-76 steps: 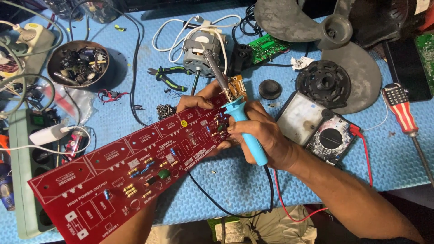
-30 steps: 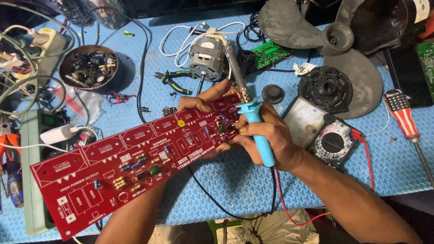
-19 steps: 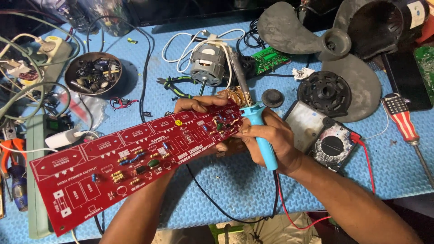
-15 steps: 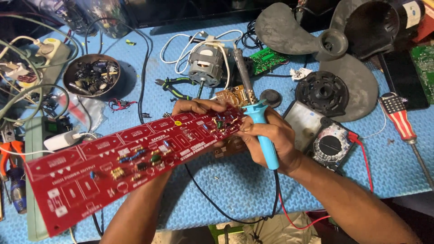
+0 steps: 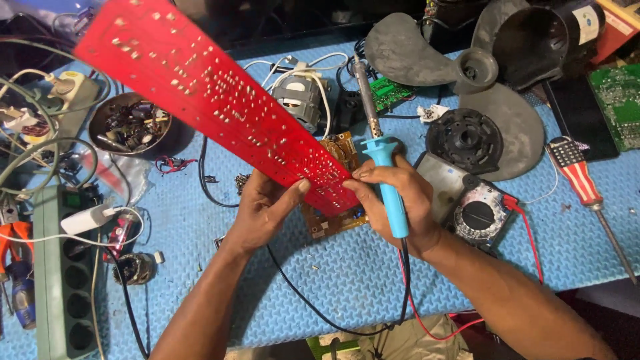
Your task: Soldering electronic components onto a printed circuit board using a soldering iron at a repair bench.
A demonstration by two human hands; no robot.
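Red circuit board (image 5: 220,100) tilted above cluttered bench (image 5: 347,280)

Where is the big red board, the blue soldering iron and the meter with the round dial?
red circuit board (image 5: 220,100), head view, middle of its solder side
soldering iron (image 5: 393,193), head view, blue handle
multimeter (image 5: 481,215), head view, round dial

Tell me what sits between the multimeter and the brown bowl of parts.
In the head view, between multimeter and bowl: both hands holding the red board, the soldering iron, a small tan board.
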